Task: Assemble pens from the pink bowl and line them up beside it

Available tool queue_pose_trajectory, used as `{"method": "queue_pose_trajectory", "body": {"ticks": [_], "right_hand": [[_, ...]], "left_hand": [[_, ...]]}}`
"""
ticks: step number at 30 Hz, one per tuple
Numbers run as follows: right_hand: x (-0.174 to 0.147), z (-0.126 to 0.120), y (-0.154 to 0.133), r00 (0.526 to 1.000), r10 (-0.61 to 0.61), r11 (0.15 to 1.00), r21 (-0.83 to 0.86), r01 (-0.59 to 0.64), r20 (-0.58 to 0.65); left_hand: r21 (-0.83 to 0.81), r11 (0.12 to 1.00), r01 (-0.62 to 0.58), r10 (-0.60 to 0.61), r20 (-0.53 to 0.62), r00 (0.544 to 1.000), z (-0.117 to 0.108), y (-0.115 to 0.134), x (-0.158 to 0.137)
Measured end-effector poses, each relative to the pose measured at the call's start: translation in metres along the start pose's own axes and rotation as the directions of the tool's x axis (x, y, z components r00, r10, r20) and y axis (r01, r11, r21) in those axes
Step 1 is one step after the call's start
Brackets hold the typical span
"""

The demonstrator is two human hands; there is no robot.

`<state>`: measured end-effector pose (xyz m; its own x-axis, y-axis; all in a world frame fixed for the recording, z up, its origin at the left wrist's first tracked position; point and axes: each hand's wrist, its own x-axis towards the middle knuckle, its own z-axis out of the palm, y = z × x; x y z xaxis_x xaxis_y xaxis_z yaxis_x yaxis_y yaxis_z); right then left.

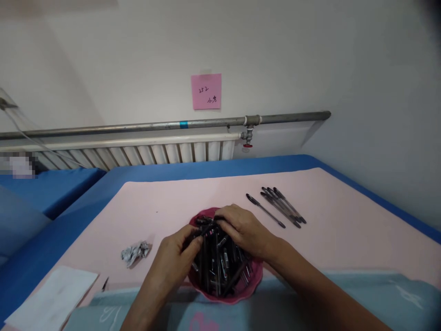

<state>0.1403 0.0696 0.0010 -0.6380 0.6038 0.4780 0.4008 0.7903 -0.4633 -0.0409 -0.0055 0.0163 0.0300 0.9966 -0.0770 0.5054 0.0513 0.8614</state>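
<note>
A pink bowl with a wavy rim (237,299) holds many black and clear pen parts (220,262). Over its far side, my left hand (175,255) pinches a dark pen part (207,228) between thumb and fingers. The fingers of my right hand (243,230) are curled closed at the other end of that same dark piece. Its exact shape is partly hidden by the fingers. To the right of the bowl, several capped black pens (280,207) lie side by side, and a single pen (265,210) rests slightly apart from them.
Crumpled paper (136,253) sits left of the bowl. Nearer the front left are a white sheet (55,294) and a small dark pointed piece (105,284). A pale pink mat (165,197) covers the blue-edged table. Behind it run a radiator (165,154) and a metal pipe (138,126).
</note>
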Motion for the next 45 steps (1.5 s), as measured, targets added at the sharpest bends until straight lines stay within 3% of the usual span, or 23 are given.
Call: {"method": "queue_pose_trajectory", "body": {"ticks": [4, 9, 12, 15, 18, 23, 27, 30, 32, 34, 38, 43, 45], "right_hand": [[0.002, 0.000, -0.007, 0.985, 0.172, 0.928, 0.337, -0.160, -0.007], [0.003, 0.010, -0.014, 0.883, 0.468, 0.587, 0.734, -0.340, 0.035], [0.003, 0.014, -0.015, 0.836, 0.544, 0.416, 0.842, -0.345, 0.073], [0.003, 0.014, -0.017, 0.816, 0.564, 0.308, 0.886, -0.345, 0.122], [0.004, 0.011, -0.018, 0.815, 0.565, 0.267, 0.907, -0.326, 0.126], [0.004, 0.007, -0.019, 0.833, 0.537, 0.278, 0.905, -0.321, 0.130], [0.005, 0.009, -0.018, 0.811, 0.576, 0.304, 0.892, -0.334, 0.107], [0.006, 0.013, -0.019, 0.786, 0.586, 0.139, 0.930, -0.339, 0.199], [0.007, 0.015, -0.020, 0.786, 0.555, 0.007, 0.943, -0.332, 0.273], [0.007, 0.017, -0.022, 0.786, 0.543, -0.059, 0.947, -0.315, 0.295], [0.007, 0.019, -0.023, 0.754, 0.599, -0.023, 0.947, -0.320, 0.270], [0.007, 0.018, -0.023, 0.773, 0.578, 0.003, 0.947, -0.320, 0.260], [0.007, 0.018, -0.023, 0.758, 0.601, 0.015, 0.945, -0.328, 0.253]], "left_hand": [[-0.030, 0.999, -0.017, 0.018, 0.009, 1.000, -0.001, 0.000, 0.000], [-0.069, 0.997, 0.020, -0.020, -0.002, 1.000, -0.001, 0.005, -0.002], [-0.144, 0.989, 0.024, -0.029, -0.026, 0.999, 0.002, 0.007, -0.003], [-0.251, 0.968, 0.018, -0.030, -0.044, 0.999, 0.007, 0.007, -0.003], [-0.394, 0.917, 0.052, -0.065, -0.019, 0.998, 0.011, 0.007, -0.002], [-0.561, 0.790, 0.246, -0.215, 0.123, 0.969, 0.014, 0.007, 0.000], [-0.551, 0.818, 0.165, -0.154, 0.065, 0.986, 0.015, 0.008, 0.001], [-0.540, 0.836, 0.091, -0.105, 0.006, 0.994, 0.016, 0.009, 0.001], [-0.557, 0.824, 0.104, -0.123, 0.003, 0.992, 0.017, 0.010, 0.001], [-0.576, 0.808, 0.127, -0.147, 0.012, 0.989, 0.017, 0.010, 0.000], [-0.573, 0.806, 0.149, -0.160, 0.032, 0.987, 0.018, 0.009, 0.000], [-0.580, 0.803, 0.139, -0.157, 0.018, 0.987, 0.019, 0.010, -0.001], [-0.582, 0.800, 0.144, -0.162, 0.021, 0.987, 0.019, 0.010, -0.001]]}}
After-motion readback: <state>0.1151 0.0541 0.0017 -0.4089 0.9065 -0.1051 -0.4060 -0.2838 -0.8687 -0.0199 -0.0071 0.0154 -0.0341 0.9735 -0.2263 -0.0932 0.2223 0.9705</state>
